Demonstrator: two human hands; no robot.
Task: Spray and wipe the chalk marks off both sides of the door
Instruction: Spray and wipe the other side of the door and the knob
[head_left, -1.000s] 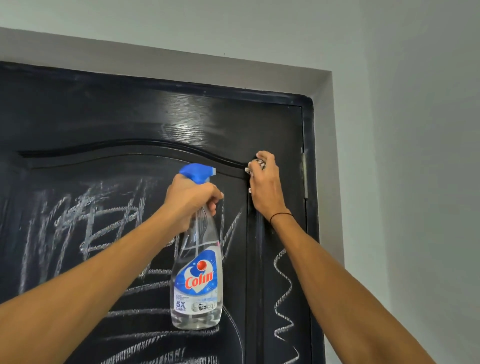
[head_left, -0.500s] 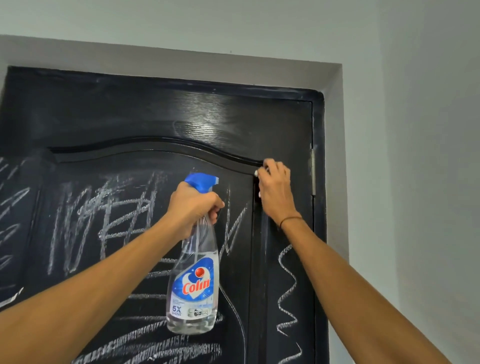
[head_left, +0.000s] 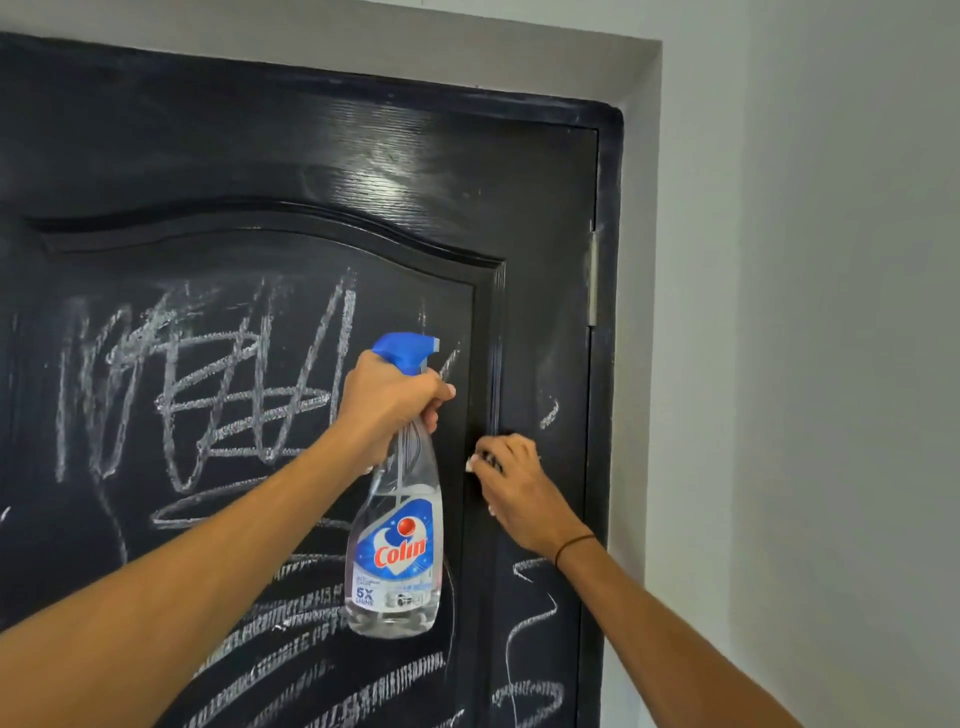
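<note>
The black panelled door (head_left: 260, 156) carries white chalk scribbles (head_left: 208, 389) across its inset panel and a chalk zigzag (head_left: 530, 618) on the right stile. My left hand (head_left: 387, 402) grips the neck of a clear Colin spray bottle (head_left: 397, 551) with a blue trigger head, held upright in front of the panel. My right hand (head_left: 506, 480) presses a small wad of cloth (head_left: 485, 460), mostly hidden in its curled fingers, against the moulding at the panel's right edge. The stile above that hand looks smeared and mostly free of chalk.
A grey door frame (head_left: 636, 312) and a pale wall (head_left: 805, 364) lie to the right of the door. A metal hinge (head_left: 592, 280) sits on the door's right edge, above my right hand.
My right hand has slid down the moulding from the panel's top right corner to below the bottle's trigger. My left hand keeps the bottle in about the same place.
</note>
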